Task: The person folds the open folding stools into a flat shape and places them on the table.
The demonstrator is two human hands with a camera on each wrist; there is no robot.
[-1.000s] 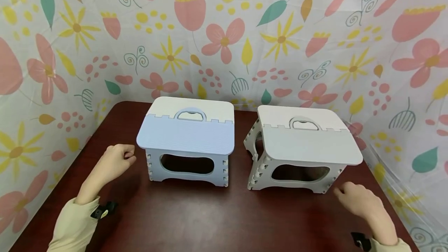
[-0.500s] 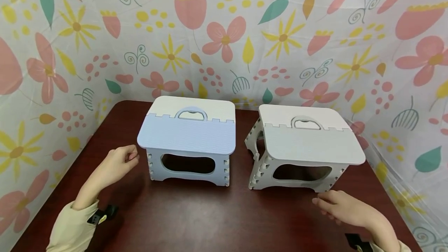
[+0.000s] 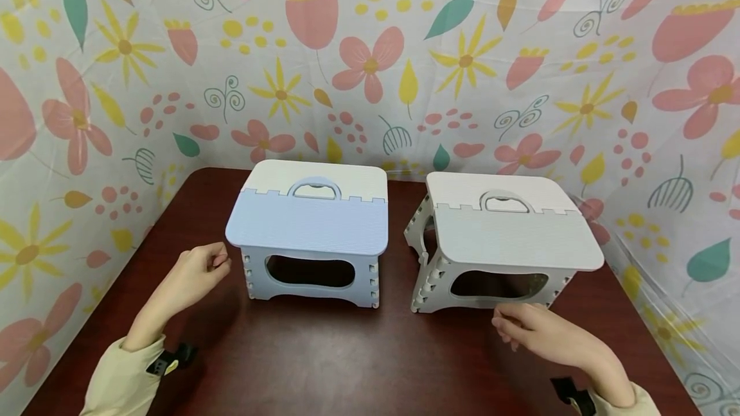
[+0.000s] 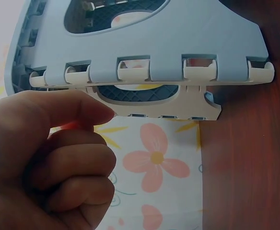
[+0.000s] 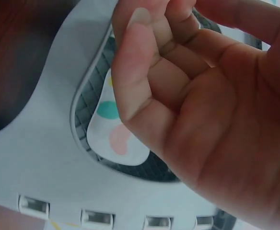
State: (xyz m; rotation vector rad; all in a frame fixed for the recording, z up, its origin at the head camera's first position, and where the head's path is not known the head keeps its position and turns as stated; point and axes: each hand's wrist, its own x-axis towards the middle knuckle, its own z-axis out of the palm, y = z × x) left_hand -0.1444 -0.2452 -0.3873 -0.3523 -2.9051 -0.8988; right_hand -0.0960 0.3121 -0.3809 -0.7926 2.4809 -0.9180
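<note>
Two folding step stools stand unfolded and upright on a dark red table. The blue-and-white stool (image 3: pixel 312 230) is on the left, and the grey-and-white stool (image 3: pixel 509 236) is on the right, turned slightly. Each has a small handle lying in its top. My left hand (image 3: pixel 193 278) is held beside the blue stool's left side, its fingers curled in with nothing in them; in the left wrist view the stool's hinged edge lies beyond the fingers. My right hand (image 3: pixel 540 336) hovers in front of the grey stool's lower front, fingers loosely bent and holding nothing.
The dark red table (image 3: pixel 347 364) reaches back to a flower-printed white curtain (image 3: pixel 370 69), which also runs along both sides. A narrow gap separates the two stools. Black straps sit on both wrists (image 3: pixel 172 359).
My right hand has moved left from beside the grey stool's right front corner to before its front panel, its fingers loosening. My left hand and both stools have stayed nearly still.
</note>
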